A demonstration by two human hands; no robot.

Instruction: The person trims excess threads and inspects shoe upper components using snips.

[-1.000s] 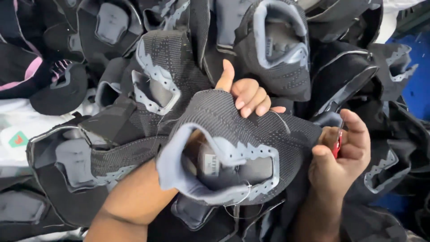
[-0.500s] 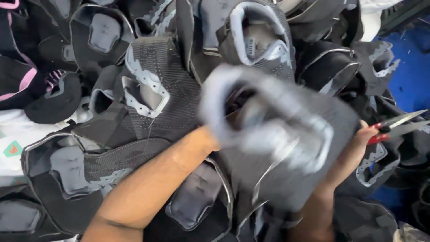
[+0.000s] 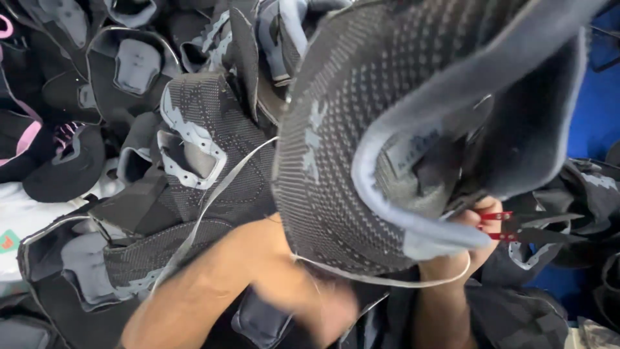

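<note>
1 knit shoe upper [image 3: 361, 148] is held up close to the camera, above both hands.

Right hand [image 3: 475, 236] is closed around red-handled snips [image 3: 500, 226], just under the upper's grey collar; blades are pointed away to its right. Left hand [image 3: 323, 304] is blurred below the upper; grip cannot be told, forearm is seen running down-left. 1 pale thread [image 3: 213, 194] is trailed from the upper over the left forearm. A pile of dark uppers [image 3: 187, 142] is spread beyond and left of the hands.
</note>
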